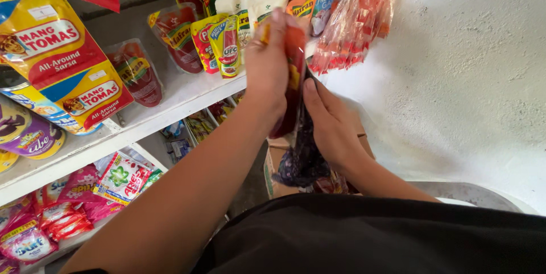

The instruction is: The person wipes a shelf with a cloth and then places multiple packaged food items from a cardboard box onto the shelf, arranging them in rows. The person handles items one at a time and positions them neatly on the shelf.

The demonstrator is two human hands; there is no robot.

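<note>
My left hand (267, 61) is raised at the front edge of a white shelf (170, 100) and grips the top of a red-orange sauce pouch (294, 69). Just below it, my right hand (330, 123) touches the lower side of the same pouch and of a dark purple plastic bag (304, 157) that hangs beneath. Both hands are close together, thumbs toward each other. The pouch's lower part is hidden behind the bag and my hands.
The shelf carries several standing sauce pouches (224, 44) and a large yellow-red pouch (62, 63). Strips of small red sachets (352, 29) hang at the right. A lower shelf holds detergent sachets (119, 177). A cardboard box (278, 166) sits below; a rough white wall (466, 69) is at right.
</note>
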